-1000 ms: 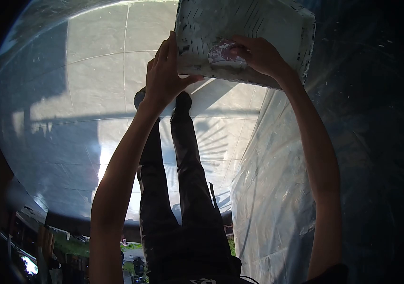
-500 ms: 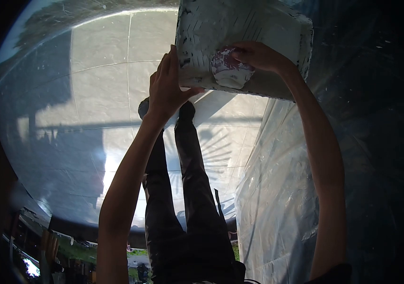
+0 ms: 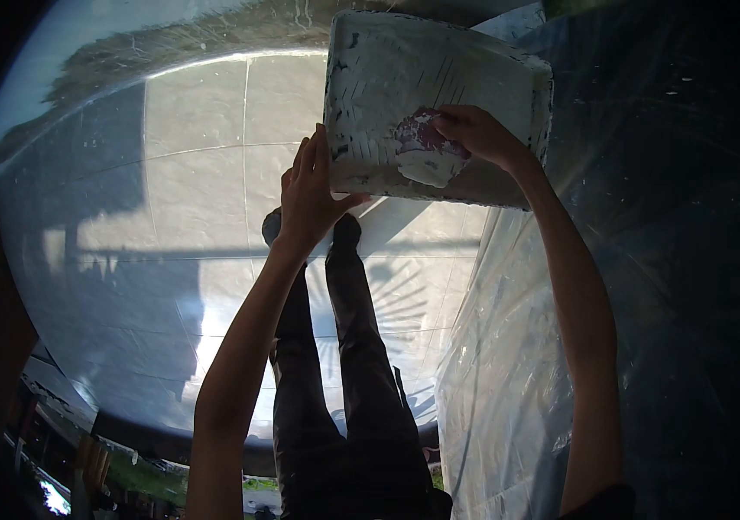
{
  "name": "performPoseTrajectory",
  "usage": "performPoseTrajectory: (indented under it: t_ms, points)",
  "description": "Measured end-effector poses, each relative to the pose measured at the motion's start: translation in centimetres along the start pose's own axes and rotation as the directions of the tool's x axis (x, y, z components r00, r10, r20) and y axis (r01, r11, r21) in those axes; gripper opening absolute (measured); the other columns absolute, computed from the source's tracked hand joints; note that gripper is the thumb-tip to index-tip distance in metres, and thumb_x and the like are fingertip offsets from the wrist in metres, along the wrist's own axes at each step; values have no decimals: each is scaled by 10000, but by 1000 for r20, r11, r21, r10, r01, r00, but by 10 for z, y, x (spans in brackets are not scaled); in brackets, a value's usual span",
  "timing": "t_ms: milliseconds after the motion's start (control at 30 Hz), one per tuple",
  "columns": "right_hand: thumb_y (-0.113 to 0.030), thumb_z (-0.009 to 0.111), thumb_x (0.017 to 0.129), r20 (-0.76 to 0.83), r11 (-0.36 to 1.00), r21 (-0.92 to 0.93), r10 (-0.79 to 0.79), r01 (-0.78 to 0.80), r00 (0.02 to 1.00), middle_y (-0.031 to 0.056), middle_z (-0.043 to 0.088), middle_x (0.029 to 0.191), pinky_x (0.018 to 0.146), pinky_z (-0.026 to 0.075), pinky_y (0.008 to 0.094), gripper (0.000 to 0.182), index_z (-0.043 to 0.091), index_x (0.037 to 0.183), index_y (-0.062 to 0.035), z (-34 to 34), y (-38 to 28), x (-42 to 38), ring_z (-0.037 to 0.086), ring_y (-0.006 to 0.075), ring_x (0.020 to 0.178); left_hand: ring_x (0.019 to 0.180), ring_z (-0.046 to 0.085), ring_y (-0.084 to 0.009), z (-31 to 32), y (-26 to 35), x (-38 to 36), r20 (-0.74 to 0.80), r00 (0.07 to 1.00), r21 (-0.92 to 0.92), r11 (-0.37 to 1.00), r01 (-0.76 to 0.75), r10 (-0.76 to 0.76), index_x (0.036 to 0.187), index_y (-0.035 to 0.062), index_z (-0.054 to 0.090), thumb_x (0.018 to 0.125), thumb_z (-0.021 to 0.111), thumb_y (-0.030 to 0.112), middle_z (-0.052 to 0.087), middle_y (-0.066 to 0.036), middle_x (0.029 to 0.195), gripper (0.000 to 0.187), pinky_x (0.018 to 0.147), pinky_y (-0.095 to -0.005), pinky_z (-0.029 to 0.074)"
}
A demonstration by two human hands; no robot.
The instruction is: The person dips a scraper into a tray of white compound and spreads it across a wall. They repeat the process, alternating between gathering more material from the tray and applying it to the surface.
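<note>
A white-smeared paint tray (image 3: 483, 78) with dark chips along its rim is at the top of the view. My left hand (image 3: 308, 195) grips its near left corner, fingers along the left side and thumb under the near edge. My right hand (image 3: 483, 134) is closed on the top of a rounded purple pad (image 3: 429, 146), perhaps a sponge. The lower part of the pad is coated in white paint and lies against the tray's inner surface. Whether it is a sponge or another applicator is not clear.
Clear plastic sheeting (image 3: 500, 364) hangs or lies along the right side. Below the tray is a light tiled or sheeted floor (image 3: 188, 113) with shadows across it. My legs in dark trousers (image 3: 370, 347) stand beneath. Grass and clutter show at the lower left.
The tray and both hands now sit lower in the view, and the tray's far edge has come into sight. Both hands keep their holds; the pad stays near the same part of the tray.
</note>
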State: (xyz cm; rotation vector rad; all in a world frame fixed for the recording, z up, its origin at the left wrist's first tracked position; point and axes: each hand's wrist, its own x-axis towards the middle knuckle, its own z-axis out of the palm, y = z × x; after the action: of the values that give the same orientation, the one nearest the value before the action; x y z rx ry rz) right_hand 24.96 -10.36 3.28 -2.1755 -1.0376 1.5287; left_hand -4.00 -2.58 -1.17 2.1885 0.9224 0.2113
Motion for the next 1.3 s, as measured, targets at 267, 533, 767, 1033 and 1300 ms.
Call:
performPoseTrajectory:
  t_ms: [267,533,767,1033,1300]
  points:
    - [-400,617,984,-185,953,299,5,52,983,53,705,861,718,511,280,410,725,1093,-20,-14,-30,-33,621,102,735,1405,381,-396,-38,8,-5,-17,999,64,997,-31,32,1524,-20,264,740,861,351,365,-247,1521,1053,1096,-484,394]
    - [-370,600,999,-274,864,457,-88,210,958,27,678,842,700,513,259,396,722,1055,3,-65,-115,-94,607,65,731,1425,357,-391,-116,55,15,-165,979,20,993,-114,116,1510,18,328,859,772,290,420,-210,1503,834,1123,-488,357]
    - [-273,593,1012,-350,730,544,-251,414,903,28,684,867,681,515,247,317,702,1043,23,-122,-218,-162,619,62,734,1438,340,-377,-227,121,46,-375,906,6,978,-209,196,1511,46,340,902,732,255,416,-187,1510,753,1147,-478,328]
    - [-243,588,1012,-465,533,576,-410,620,785,54,692,869,666,538,250,314,686,1036,55,-178,-332,-246,647,83,724,1425,333,-437,-363,186,50,-605,734,96,943,-320,310,1495,28,359,912,711,231,431,-198,1496,711,1118,-521,335]
    - [-235,527,1037,-559,497,479,-463,724,687,-17,570,713,445,410,221,235,629,966,-36,-208,-487,-336,462,38,489,1395,357,-462,-499,230,50,-745,552,174,909,-379,373,1475,8,381,923,690,223,458,-228,1462,668,1115,-519,335]
